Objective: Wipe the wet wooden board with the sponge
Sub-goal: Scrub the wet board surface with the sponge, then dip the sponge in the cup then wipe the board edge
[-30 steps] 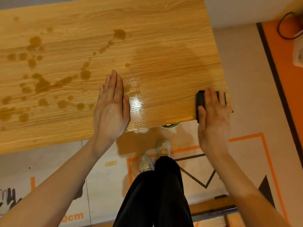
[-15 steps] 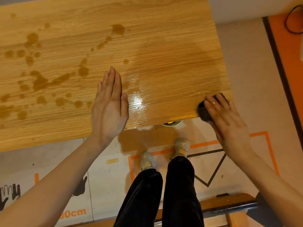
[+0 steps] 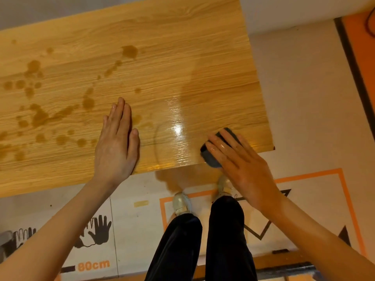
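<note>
The wooden board (image 3: 162,74) fills the upper left of the head view, with several brown wet spots (image 3: 38,116) over its left half and a glossy wiped patch near its front right. My left hand (image 3: 116,142) lies flat on the board near the front edge, fingers together. My right hand (image 3: 241,165) presses the dark sponge (image 3: 212,156) onto the board at the front edge, right of the shiny patch. The fingers cover most of the sponge.
The board's right edge and front right corner (image 3: 272,147) lie just right of the sponge. Below are my legs (image 3: 200,240) and shoes on a floor mat with orange lines (image 3: 345,209), hand prints and an "80cm" mark.
My right hand has slid the sponge leftward along the front edge, away from the right corner, leaving a wet sheen. My left hand has stayed flat in place.
</note>
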Tool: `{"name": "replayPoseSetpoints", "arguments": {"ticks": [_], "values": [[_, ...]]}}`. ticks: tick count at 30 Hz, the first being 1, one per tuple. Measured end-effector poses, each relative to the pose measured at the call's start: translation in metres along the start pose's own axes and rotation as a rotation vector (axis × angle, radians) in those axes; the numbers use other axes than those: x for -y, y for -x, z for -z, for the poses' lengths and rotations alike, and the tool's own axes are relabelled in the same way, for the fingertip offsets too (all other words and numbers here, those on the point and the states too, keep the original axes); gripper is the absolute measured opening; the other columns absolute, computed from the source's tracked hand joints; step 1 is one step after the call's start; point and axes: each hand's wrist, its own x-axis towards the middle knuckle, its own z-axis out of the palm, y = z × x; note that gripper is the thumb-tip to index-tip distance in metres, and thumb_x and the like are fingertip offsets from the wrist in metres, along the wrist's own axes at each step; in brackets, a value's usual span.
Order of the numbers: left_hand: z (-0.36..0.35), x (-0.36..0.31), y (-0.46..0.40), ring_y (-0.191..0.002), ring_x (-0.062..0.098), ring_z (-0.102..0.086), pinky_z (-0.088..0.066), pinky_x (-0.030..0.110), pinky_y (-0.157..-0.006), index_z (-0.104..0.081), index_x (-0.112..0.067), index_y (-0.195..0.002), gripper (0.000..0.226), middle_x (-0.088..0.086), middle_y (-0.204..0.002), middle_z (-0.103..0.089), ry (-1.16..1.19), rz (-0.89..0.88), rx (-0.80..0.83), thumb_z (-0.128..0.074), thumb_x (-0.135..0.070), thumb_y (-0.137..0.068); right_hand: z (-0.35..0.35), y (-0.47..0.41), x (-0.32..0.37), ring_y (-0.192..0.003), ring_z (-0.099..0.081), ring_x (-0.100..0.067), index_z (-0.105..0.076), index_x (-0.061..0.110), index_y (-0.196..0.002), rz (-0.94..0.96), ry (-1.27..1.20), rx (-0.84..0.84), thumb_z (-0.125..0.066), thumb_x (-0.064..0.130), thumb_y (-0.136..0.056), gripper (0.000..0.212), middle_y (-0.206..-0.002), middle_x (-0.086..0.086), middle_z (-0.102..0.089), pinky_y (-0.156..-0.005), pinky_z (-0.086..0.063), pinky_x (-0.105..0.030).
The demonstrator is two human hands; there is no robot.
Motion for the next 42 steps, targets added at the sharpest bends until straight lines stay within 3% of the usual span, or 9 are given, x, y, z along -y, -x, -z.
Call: {"name": "replayPoseSetpoints", "arguments": {"ticks": [5,10,12,17,21,27,33,37,42], "values": [[0.002,-0.009,-0.001,-0.157,0.017,-0.006,-0.002,0.035,-0.128,-0.02,-0.004,-0.158,0.062,0.007,-0.169,-0.012,0.025,0.053,-0.013,-0.024,-0.038,-0.107,0.023,0.035,-0.066,-0.141,-0.032,-0.031,-0.038,0.007,-0.143,-0.088,-0.062,0.043,-0.076,0.001,-0.076,0.077,-0.151,-0.01,-0.037,-0.114,-0.027,-0.047],[-0.011,-0.074,-0.033,-0.157,0.017,-0.007,-0.001,0.031,-0.128,-0.02,-0.005,-0.159,0.064,0.007,-0.169,-0.013,0.07,0.014,-0.015,-0.021,-0.043,-0.107,0.044,0.042,-0.075,-0.115,-0.057,0.002,-0.041,0.041,-0.141,-0.743,-1.061,-0.162,-0.051,0.038,-0.087,0.055,-0.127,0.026,-0.057,-0.094,-0.046,-0.01],[-0.023,-0.109,-0.057,-0.157,0.018,-0.008,-0.001,0.03,-0.127,-0.02,-0.004,-0.158,0.06,0.008,-0.168,-0.013,0.069,-0.046,-0.005,-0.025,-0.036,-0.108,0.048,0.029,-0.077,-0.099,-0.061,0.01,-0.045,0.042,-0.137,-0.902,-1.245,-0.2,-0.05,0.044,-0.085,0.053,-0.113,0.019,-0.065,-0.08,-0.048,-0.003],[-0.044,-0.161,-0.111,-0.157,0.022,-0.007,0.0,0.032,-0.127,-0.019,-0.003,-0.158,0.057,0.011,-0.168,-0.012,0.066,-0.091,0.009,-0.029,-0.029,-0.109,0.042,0.011,-0.068,-0.107,-0.053,0.02,-0.04,0.051,-0.131,-0.854,-1.452,-0.098,-0.046,0.042,-0.09,0.043,-0.113,0.038,-0.058,-0.084,-0.041,-0.001],[-0.055,-0.17,-0.13,-0.157,0.023,-0.006,-0.003,0.038,-0.128,-0.018,-0.003,-0.158,0.055,0.012,-0.168,-0.011,0.041,-0.092,0.019,-0.032,-0.025,-0.11,0.033,0.007,-0.075,-0.123,-0.05,0.005,-0.038,0.04,-0.143,-0.878,-1.531,-0.079,-0.044,0.039,-0.095,0.049,-0.132,0.019,-0.056,-0.106,-0.04,-0.02],[-0.066,-0.172,-0.13,-0.157,0.021,-0.003,-0.005,0.043,-0.128,-0.015,-0.003,-0.159,0.058,0.01,-0.169,-0.006,-0.009,-0.079,0.023,-0.026,-0.028,-0.109,0.019,-0.041,-0.105,-0.112,-0.048,0.021,-0.039,0.044,-0.136,-0.815,-1.685,-0.093,-0.043,0.025,-0.102,0.04,-0.114,0.043,-0.055,-0.092,-0.036,0.0],[-0.07,-0.176,-0.128,-0.157,0.022,-0.005,-0.008,0.045,-0.128,-0.016,-0.002,-0.159,0.057,0.011,-0.169,-0.008,-0.013,-0.066,0.026,-0.027,-0.026,-0.109,0.017,-0.096,-0.136,-0.129,-0.046,0.0,-0.035,0.022,-0.148,-0.75,-1.719,-0.183,-0.042,0.026,-0.102,0.046,-0.143,0.007,-0.051,-0.11,-0.035,-0.019],[-0.067,-0.177,-0.127,-0.157,0.022,-0.006,-0.008,0.045,-0.128,-0.017,-0.002,-0.158,0.056,0.011,-0.169,-0.009,-0.01,-0.07,0.019,-0.029,-0.023,-0.108,0.019,-0.043,-0.106,-0.114,-0.056,0.0,-0.036,0.038,-0.145,-0.803,-1.745,-0.146,-0.044,0.033,-0.1,0.046,-0.129,0.01,-0.061,-0.09,-0.048,-0.015],[-0.067,-0.179,-0.131,-0.157,0.024,-0.007,-0.008,0.044,-0.128,-0.018,0.0,-0.158,0.056,0.013,-0.168,-0.011,-0.007,-0.07,0.012,-0.03,-0.021,-0.107,0.027,-0.014,-0.092,-0.114,-0.054,0.01,-0.035,0.055,-0.135,-0.869,-1.768,-0.091,-0.044,0.043,-0.092,0.046,-0.125,0.024,-0.06,-0.089,-0.043,-0.005]]}}
